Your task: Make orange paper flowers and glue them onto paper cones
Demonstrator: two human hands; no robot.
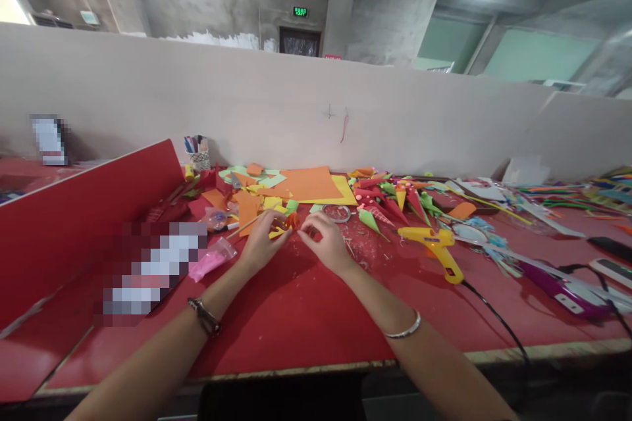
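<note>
Both hands meet over the middle of the red table, around a small curled piece of orange paper (293, 220). My left hand (263, 240) pinches it from the left, with a bracelet on that wrist. From the right, my right hand (326, 240) has its fingers curled and its fingertips at the paper's edge. The fingers partly hide the piece, so its exact shape cannot be made out. Just beyond lie orange paper sheets (309, 184) and a roll of clear tape (336, 212). Left of my left hand is a bag of pink material (211, 260).
A yellow glue gun (434, 247) with a black cord lies to the right, near a purple device (563, 289). Several coloured paper cones (390, 200) are heaped behind it. A red panel (93, 230) stands at the left, and a pen cup (198, 154) by the partition.
</note>
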